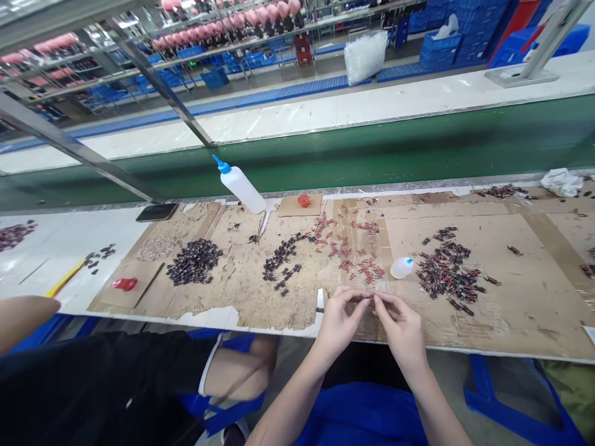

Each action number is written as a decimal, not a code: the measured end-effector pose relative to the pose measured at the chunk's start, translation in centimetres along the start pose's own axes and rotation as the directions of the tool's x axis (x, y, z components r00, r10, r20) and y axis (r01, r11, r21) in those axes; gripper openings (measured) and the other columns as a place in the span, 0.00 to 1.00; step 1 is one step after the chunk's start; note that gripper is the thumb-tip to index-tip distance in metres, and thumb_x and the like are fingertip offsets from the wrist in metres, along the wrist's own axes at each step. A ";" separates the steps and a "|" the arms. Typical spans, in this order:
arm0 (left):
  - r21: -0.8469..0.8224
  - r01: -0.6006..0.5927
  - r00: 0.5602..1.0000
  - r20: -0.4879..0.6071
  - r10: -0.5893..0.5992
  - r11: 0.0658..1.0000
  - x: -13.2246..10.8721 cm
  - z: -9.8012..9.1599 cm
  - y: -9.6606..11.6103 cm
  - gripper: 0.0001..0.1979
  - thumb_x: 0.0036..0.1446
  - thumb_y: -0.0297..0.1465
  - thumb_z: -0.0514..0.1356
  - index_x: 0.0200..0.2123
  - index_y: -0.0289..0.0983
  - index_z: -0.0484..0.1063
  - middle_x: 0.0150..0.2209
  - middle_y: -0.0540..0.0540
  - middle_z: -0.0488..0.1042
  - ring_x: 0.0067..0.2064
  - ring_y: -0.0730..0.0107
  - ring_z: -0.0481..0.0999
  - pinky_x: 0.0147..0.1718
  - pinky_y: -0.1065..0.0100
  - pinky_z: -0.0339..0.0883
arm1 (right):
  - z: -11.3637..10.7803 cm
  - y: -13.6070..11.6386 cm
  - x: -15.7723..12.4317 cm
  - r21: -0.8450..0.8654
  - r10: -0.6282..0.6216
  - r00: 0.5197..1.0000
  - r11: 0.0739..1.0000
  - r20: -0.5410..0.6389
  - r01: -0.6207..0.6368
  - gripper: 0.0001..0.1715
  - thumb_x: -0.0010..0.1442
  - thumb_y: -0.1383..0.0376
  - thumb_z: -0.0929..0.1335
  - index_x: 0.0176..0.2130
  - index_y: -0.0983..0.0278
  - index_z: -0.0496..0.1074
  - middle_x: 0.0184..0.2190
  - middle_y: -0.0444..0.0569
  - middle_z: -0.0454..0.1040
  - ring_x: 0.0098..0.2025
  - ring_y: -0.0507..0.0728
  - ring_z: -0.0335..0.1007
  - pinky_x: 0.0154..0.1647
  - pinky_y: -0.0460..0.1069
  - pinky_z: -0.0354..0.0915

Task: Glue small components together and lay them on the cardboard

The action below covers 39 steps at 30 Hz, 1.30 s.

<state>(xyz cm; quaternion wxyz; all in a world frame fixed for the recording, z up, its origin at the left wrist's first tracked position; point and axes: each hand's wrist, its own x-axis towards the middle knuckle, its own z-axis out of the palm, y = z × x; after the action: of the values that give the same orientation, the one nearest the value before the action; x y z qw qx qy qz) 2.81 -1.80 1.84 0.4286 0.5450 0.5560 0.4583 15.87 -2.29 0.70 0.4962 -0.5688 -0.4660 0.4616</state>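
My left hand [341, 317] and my right hand [400, 322] meet over the front edge of the bench. Their fingertips pinch a small dark reddish part [371, 297] between them, mostly hidden by the fingers. Just beyond the hands lie scattered small red-and-black parts [369, 271]. Right of these, a small white squeeze bottle [402, 267] with a blue tip rests on its side. A heap of black-and-red parts [449, 272] spreads to the right of my right hand. Loose black pieces [280, 260] form a curved row to the left.
Worn cardboard [506, 297] covers the bench. A tall white bottle [242, 189] leans near the back, beside a red cap-like dish [304, 201] on a cardboard square. Farther left are a black heap [194, 262] and a phone [157, 212]. A co-worker's arm [25, 319] reaches in there.
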 end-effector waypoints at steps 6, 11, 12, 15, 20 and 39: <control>-0.046 0.035 0.999 -0.028 -0.037 0.998 -0.2 0.1 0.4 0.05 0.54 0.29 0.62 0.34 0.36 0.78 0.35 0.44 0.78 0.40 0.66 0.77 0.43 0.65 0.71 | -0.7 -0.9 0.3 0.009 -0.098 0.994 0.995 0.052 0.097 0.18 0.54 0.52 0.71 0.34 0.63 0.80 0.35 0.53 0.79 0.37 0.59 0.78 0.36 0.51 0.77; 0.024 0.068 0.998 0.000 -0.068 0.997 -0.3 0.0 0.6 0.04 0.54 0.27 0.62 0.34 0.36 0.77 0.36 0.44 0.77 0.41 0.66 0.76 0.44 0.65 0.70 | -0.9 -0.9 0.4 0.020 -0.076 0.993 0.997 0.087 0.074 0.19 0.52 0.52 0.72 0.36 0.64 0.80 0.33 0.52 0.79 0.31 0.56 0.76 0.33 0.50 0.77; 0.043 0.074 0.997 0.004 -0.074 0.996 -0.3 0.1 0.6 0.04 0.54 0.27 0.62 0.34 0.36 0.77 0.36 0.44 0.77 0.41 0.65 0.76 0.44 0.64 0.70 | -0.9 -0.9 0.4 0.028 -0.063 0.995 0.998 0.072 0.061 0.19 0.51 0.52 0.73 0.37 0.65 0.79 0.32 0.52 0.78 0.29 0.55 0.76 0.32 0.50 0.77; 0.083 0.080 0.996 0.024 -0.083 0.993 -0.5 0.5 0.7 0.04 0.55 0.27 0.62 0.34 0.37 0.76 0.36 0.44 0.76 0.42 0.65 0.76 0.45 0.64 0.70 | -0.9 -0.8 0.3 0.029 -0.085 0.996 0.996 0.038 0.084 0.19 0.51 0.52 0.73 0.36 0.65 0.78 0.31 0.51 0.78 0.28 0.54 0.75 0.30 0.49 0.76; 0.047 -0.005 0.989 0.148 -0.002 0.999 -0.3 0.1 1.4 0.09 0.59 0.28 0.59 0.43 0.37 0.75 0.42 0.43 0.78 0.45 0.65 0.76 0.48 0.63 0.69 | -3.3 -1.1 0.9 -0.143 -0.236 0.969 0.959 0.070 0.243 0.12 0.55 0.56 0.71 0.32 0.62 0.79 0.31 0.51 0.78 0.34 0.57 0.76 0.35 0.52 0.75; 0.655 -0.051 0.998 0.060 0.016 0.754 -0.8 -7.7 -0.9 0.07 0.59 0.23 0.59 0.33 0.40 0.74 0.36 0.47 0.79 0.43 0.62 0.73 0.44 0.60 0.61 | -4.4 0.4 6.8 -0.553 -0.426 0.901 0.770 -0.075 0.318 0.31 0.50 0.39 0.68 0.39 0.62 0.75 0.38 0.59 0.75 0.51 0.70 0.64 0.54 0.66 0.60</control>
<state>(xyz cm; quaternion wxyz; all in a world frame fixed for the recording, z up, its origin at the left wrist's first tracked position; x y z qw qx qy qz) -4.85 -2.91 2.61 0.2160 0.6818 0.6606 0.2282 21.17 3.85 0.21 0.4458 -0.6212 -0.6270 0.1490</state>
